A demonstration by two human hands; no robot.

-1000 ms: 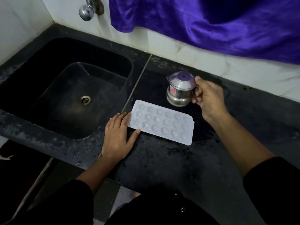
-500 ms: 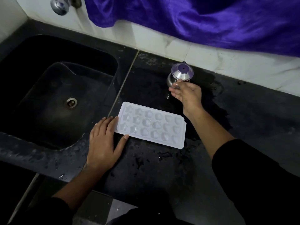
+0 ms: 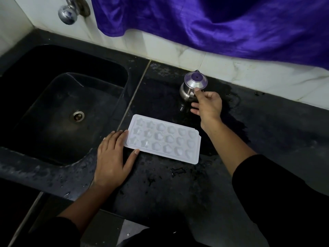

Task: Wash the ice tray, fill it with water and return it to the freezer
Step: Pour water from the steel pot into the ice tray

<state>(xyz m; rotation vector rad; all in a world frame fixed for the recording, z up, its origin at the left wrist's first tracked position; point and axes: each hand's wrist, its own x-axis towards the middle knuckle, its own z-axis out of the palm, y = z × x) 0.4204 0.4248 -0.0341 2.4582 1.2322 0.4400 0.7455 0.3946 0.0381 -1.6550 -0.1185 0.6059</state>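
- The ice tray is thin white plastic. It is smooth, a bit shiny and a bit see-through.
- The little jug is shiny metal.
- The tap knob is shiny metal too.
- The counter is dark stone, dull and speckled, with wet, shiny spots.
- The sink is black and smooth.
- The cloth is purple and glossy, with soft folds.
- The wall tiles are smooth and white, with thin grey lines.

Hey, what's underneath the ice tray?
The ice tray lies flat on the wet black counter. The surface directly beneath is covered by the tray, so anything there is hidden.
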